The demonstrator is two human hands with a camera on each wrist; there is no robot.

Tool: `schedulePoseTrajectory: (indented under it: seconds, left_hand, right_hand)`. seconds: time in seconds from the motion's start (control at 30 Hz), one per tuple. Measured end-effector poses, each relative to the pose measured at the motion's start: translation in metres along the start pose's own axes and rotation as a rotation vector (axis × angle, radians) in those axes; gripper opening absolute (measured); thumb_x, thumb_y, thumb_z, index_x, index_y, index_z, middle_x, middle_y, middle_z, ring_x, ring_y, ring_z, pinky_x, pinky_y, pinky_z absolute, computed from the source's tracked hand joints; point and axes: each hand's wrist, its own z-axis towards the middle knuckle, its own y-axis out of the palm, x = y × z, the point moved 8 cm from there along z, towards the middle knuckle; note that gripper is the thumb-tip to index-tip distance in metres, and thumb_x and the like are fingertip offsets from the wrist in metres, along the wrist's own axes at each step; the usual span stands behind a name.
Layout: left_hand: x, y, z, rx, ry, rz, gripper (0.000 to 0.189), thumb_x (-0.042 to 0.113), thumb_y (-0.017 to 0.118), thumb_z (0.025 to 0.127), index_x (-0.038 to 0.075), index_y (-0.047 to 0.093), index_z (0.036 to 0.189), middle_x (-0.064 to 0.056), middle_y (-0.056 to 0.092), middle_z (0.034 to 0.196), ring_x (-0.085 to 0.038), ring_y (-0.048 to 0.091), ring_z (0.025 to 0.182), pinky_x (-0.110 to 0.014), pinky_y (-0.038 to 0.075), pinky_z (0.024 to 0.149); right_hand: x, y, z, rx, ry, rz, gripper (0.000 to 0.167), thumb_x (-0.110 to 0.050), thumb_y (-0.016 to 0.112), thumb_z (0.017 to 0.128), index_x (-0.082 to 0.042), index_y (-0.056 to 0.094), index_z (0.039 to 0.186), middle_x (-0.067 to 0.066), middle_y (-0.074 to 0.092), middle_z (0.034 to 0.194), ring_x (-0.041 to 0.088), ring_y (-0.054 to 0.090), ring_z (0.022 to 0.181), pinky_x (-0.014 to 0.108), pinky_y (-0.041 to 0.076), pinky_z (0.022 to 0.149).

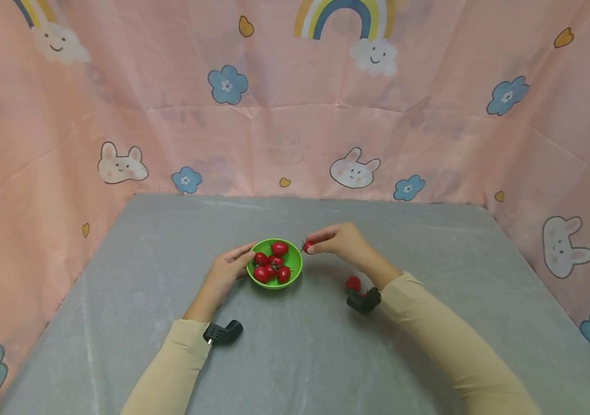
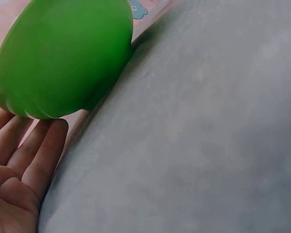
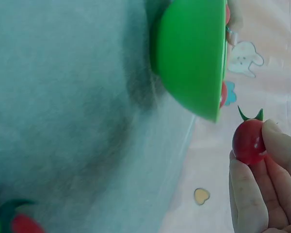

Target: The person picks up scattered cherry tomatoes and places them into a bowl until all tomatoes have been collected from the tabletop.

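A green bowl (image 1: 295, 275) stands on the grey table, holding several cherry tomatoes (image 1: 283, 274). At its left side my left hand (image 1: 226, 271) grips the bowl, with the thumb at the rim; the left wrist view shows the fingers (image 2: 36, 150) against the outer wall. Just right of the rim, raised above the table, my right hand (image 1: 344, 242) pinches one cherry tomato (image 3: 250, 141) by thumb and fingertips, its green stalk end pointing away from the palm. Another red tomato (image 1: 353, 283) lies on the table below the right wrist, next to something red partly hidden.
The grey table (image 1: 144, 259) reaches back to a pink patterned cloth (image 1: 274, 138) that hangs behind and on both sides. Dark wrist cameras (image 1: 224, 332) sit on both wrists, the right one covering part of the table near the loose tomato.
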Motion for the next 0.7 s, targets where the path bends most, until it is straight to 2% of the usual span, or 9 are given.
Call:
schedulePoseTrajectory:
  seconds: [0.3, 0.7]
  left_hand:
    - [-0.001, -0.001, 0.001, 0.001, 0.007, -0.005, 0.043, 0.024, 0.06, 0.1, 0.006, 0.058, 0.139, -0.015, 0.06, 0.14, 0.003, 0.067, 0.094, -0.018, 0.055, 0.08]
    - [0.0, -0.001, 0.0, -0.009, 0.007, -0.006, 0.043, 0.024, 0.06, 0.101, 0.005, 0.058, 0.139, -0.016, 0.059, 0.14, 0.004, 0.066, 0.093, -0.017, 0.055, 0.081]
  right_hand:
    - [-0.019, 0.016, 0.008, -0.025, -0.051, -0.089, 0.028, -0.025, 0.083, 0.081, -0.017, 0.079, 0.109, 0.0, 0.078, 0.106, 0.02, 0.063, 0.118, 0.045, 0.048, 0.105]
    - [-0.032, 0.034, 0.011, -0.058, -0.082, -0.164, 0.02, -0.016, 0.081, 0.083, -0.015, 0.08, 0.103, 0.002, 0.078, 0.106, 0.02, 0.065, 0.109, 0.04, 0.055, 0.095]
